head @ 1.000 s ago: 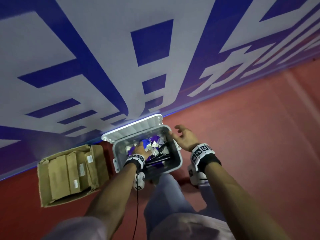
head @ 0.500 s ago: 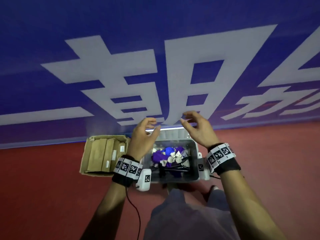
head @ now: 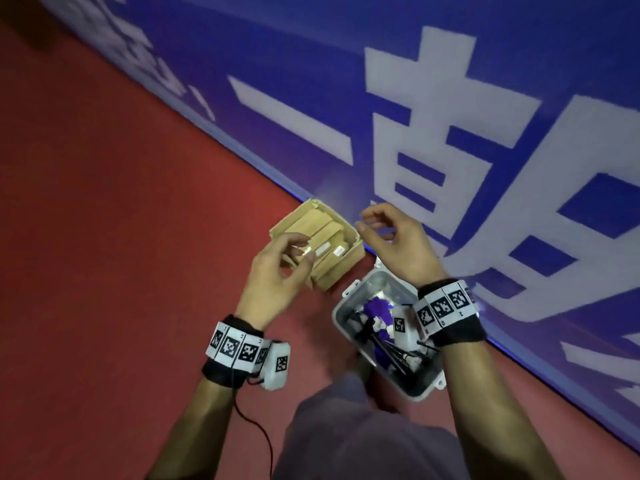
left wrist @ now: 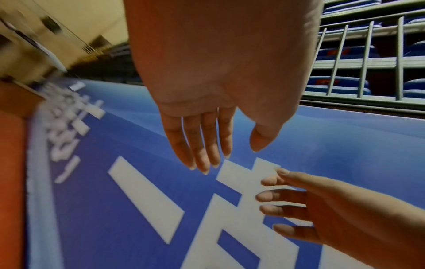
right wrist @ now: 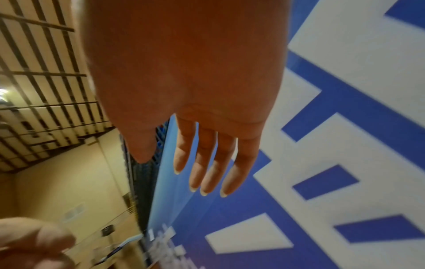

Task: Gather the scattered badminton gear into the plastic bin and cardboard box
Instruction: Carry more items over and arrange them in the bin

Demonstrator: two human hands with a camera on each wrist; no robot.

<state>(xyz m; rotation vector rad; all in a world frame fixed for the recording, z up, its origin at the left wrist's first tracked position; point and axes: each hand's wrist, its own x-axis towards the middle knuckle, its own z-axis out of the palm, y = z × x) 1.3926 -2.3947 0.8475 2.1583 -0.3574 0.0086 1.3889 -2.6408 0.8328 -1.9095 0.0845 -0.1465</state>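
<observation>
The grey plastic bin [head: 349,299] sits on the red floor beside the wall, holding purple and white shuttlecocks [head: 375,311] and dark racket parts. The cardboard box [head: 349,261] lies just left of it, packed with tan cartons [head: 311,225]. Both hands hover in the air above these containers. My left hand [head: 277,268] floats over the box's near side, fingers loosely bent, holding nothing. My right hand [head: 391,244] hangs over the gap between box and bin, also holding nothing. In the wrist views the left hand [left wrist: 220,145] and right hand [right wrist: 207,163] show relaxed, nearly straight fingers.
A blue banner wall with large white characters [head: 450,143] runs along the far side of the red floor [head: 104,220]. My knee in grey trousers [head: 346,427] is just before the bin. A black cable [head: 256,431] hangs from my left wrist. Railings and blue seats [left wrist: 368,54] stand above the wall.
Both hands have lifted out of the bin and moved left over the cardboard box. The head view has swung left, so the bin now lies at lower right.
</observation>
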